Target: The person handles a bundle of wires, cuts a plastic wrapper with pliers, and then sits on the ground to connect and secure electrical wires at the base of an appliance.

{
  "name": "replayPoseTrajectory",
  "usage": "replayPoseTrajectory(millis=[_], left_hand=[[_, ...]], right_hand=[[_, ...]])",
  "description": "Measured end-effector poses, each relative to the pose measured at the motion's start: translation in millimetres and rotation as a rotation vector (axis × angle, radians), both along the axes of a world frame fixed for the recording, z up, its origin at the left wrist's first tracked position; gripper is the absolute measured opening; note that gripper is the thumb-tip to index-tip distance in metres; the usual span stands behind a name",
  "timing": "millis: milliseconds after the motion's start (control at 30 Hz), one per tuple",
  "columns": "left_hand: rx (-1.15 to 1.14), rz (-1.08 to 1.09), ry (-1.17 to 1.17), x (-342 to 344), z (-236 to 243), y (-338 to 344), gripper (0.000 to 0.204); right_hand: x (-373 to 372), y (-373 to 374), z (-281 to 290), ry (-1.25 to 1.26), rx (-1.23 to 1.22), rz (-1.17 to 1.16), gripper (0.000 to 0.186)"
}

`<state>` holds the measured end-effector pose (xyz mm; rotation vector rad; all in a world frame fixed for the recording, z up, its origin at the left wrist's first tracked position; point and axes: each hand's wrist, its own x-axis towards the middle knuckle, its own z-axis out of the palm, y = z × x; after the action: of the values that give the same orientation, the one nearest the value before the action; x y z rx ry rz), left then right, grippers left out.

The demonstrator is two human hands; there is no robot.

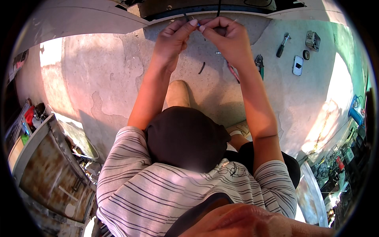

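Blue bit (198,25) you hold: too small to tell | your shirt (158,193): soft-looking, stripy cloth | your black trousers (183,138): dull cloth | floor (102,67): dull, looks like concrete, rough patches | far-right ratchet (282,46): shiny metal head, dull dark handle | far-right pliers (259,60): dark metal, plastic-looking green grip | near-left panel (51,173): rusty, blotchy metal

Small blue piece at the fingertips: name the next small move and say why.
Perhaps hold the left hand steady and ease the right hand slightly back to check the small blue piece, since both hands' fingertips meet at it, leaving little showing.
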<state>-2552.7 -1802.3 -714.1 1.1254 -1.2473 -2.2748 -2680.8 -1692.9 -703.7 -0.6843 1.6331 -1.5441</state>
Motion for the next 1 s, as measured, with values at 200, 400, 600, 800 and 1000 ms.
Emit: replayPoseTrajectory(millis=[200, 400, 600, 800, 1000], left_hand=[[0.02, 0.072, 0.018, 1, 4, 1, 0.014], [0.075, 0.079, 0.045, 0, 1, -1, 0.013], [0.047, 0.098, 0.109, 0, 3, 0, 0.015], [-0.037, 0.082, 0.079, -3, 6, 5, 0.018], [-0.096, 0.106, 0.085, -4, 3, 7, 0.019]], right_hand=[[2, 0, 9, 0.109, 0.077, -0.021, 0.01], [7, -3, 3, 0.549, -0.095, -0.134, 0.01], [4, -4, -1, 0.825, -0.14, -0.25, 0.008], [0, -3, 0, 0.912, -0.141, -0.265, 0.007], [0, -5, 1, 1.004, -0.148, -0.259, 0.007]])
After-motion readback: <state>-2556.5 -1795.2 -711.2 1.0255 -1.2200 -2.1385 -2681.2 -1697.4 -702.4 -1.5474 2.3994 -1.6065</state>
